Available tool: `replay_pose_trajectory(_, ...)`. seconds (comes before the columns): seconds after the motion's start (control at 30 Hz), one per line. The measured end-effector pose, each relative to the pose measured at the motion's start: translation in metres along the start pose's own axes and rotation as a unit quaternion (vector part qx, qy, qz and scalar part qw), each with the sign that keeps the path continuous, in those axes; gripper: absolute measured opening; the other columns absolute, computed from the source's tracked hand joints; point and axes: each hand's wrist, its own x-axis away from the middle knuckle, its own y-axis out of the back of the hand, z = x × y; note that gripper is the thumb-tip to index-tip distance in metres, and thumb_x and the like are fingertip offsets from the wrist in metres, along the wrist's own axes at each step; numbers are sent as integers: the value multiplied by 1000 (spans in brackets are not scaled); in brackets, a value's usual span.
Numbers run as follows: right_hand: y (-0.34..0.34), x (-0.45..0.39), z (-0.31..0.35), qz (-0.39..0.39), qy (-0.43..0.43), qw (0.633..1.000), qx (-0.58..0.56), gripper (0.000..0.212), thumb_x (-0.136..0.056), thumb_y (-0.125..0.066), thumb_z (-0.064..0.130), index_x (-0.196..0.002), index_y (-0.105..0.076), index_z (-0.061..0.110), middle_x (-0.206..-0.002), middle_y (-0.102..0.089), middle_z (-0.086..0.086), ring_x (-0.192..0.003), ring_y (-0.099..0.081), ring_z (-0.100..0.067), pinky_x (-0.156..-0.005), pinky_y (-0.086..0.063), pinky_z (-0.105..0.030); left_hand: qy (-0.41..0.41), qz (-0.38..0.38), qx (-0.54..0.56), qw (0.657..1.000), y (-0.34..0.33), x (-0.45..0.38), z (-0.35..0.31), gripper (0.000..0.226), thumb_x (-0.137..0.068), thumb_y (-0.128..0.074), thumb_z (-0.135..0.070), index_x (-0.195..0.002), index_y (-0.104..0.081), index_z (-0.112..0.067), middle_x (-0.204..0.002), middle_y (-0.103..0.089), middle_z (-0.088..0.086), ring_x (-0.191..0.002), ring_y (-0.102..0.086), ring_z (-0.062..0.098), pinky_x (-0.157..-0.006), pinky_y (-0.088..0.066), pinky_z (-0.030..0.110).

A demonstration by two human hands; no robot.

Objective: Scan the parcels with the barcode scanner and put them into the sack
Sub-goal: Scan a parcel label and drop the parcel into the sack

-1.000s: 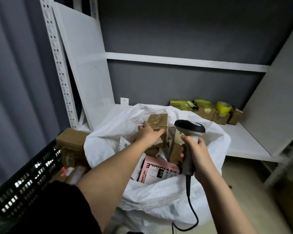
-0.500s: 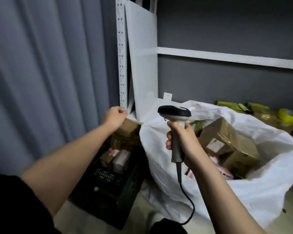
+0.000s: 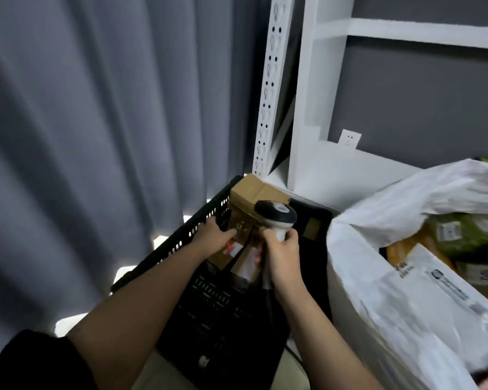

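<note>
- A person leans over a black plastic crate (image 3: 197, 235) on the floor, beside a grey curtain (image 3: 96, 136) and a white shelf (image 3: 335, 175).
- The left hand (image 3: 214, 235) reaches into the crate, its fingers curled on the near edge of a brown cardboard parcel (image 3: 238, 230). The picture is soft here, so I cannot tell whether it already has a firm grip or only touches the box.
- The right hand (image 3: 282, 251) is closed around the handle of the barcode scanner (image 3: 276, 216). The scanner's head sits just above the parcels, pointing down and away from the viewer.
- More brown parcels lie in the crate, one larger box (image 3: 254, 190) against the far corner, others packed close under the hands.
- The white sack (image 3: 378, 277) stands open to the right of the crate, already holding several parcels.
- Risk: the label may face down or sideways. Then the scanner would not read it, and the parcel could go into the sack unscanned.
- Risk: the parcels are packed tightly. Pulling one out with a single hand could drag a neighbour along or let the box slip back.
- Risk: both hands crowd the same spot, so the scanner head could knock the parcel as it rises.
- Risk: the scanner's cable hangs below the right hand, near the crate wall, and might snag on the way to the sack.
- Risk: the sack's rim sags inward, so a parcel placed carelessly could catch on it and fall to the floor.
</note>
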Motion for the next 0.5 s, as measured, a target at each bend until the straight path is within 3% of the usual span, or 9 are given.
replay_pose_trajectory(0.1, -4, -39, -18, -19, -2, 1000, 14, 17, -91, -63, 16, -99, -48, 15, -69, -56, -6, -47, -55, -13, -51, -45, -28, 51, 39, 104, 993, -30, -42, -8, 87, -85, -64, -48, -150, -18, -14, -147, -33, 16, -129, -43, 34, -94, -43, 35)
replay_pose_trajectory(0.17, -4, -59, -24, -32, 2, 999, 34, 16, -92, -62, 15, -98, -48, 14, -65, -56, -3, -42, -54, -6, -51, -45, -26, 78, 53, 177, 980, -47, -69, -13, 99, -74, -67, -56, -149, -17, -17, -145, -38, 16, -127, -45, 36, -102, -42, 46)
replay_pose_trajectory(0.23, -4, -77, -31, -38, -1, 999, 32, 16, -92, -63, 16, -96, -48, 16, -64, -56, -4, -43, -53, -11, -52, -44, -29, 103, 55, 234, 965, -62, -94, -18, 106, -70, -69, -60, -150, -14, -18, -144, -40, 17, -126, -45, 37, -104, -41, 51)
replay_pose_trajectory(0.33, -3, -99, -34, -51, -16, 999, 13, 17, -92, -62, 15, -97, -46, 15, -62, -54, -6, -41, -48, -16, -47, -41, -28, 127, 51, 301, 944, -78, -122, -27, 109, -69, -71, -62, -150, -15, -15, -141, -42, 16, -125, -47, 36, -102, -42, 45)
replay_pose_trajectory(0.43, -1, -113, -35, -65, -14, 998, -21, 17, -92, -61, 11, -95, -45, 12, -60, -50, -7, -38, -44, -16, -42, -38, -24, 149, 66, 356, 920, -102, -175, -20, 136, -31, -72, -88, -144, -33, -24, -137, -51, 11, -118, -54, 36, -100, -43, 51)
replay_pose_trajectory(0.5, 2, -120, -36, -73, -6, 997, -36, 17, -91, -61, 8, -96, -45, 9, -58, -49, -8, -38, -42, -15, -38, -37, -21, 168, 64, 376, 909, -131, -224, -6, 144, -13, -70, -90, -140, -41, -29, -133, -55, 9, -116, -56, 35, -98, -44, 53)
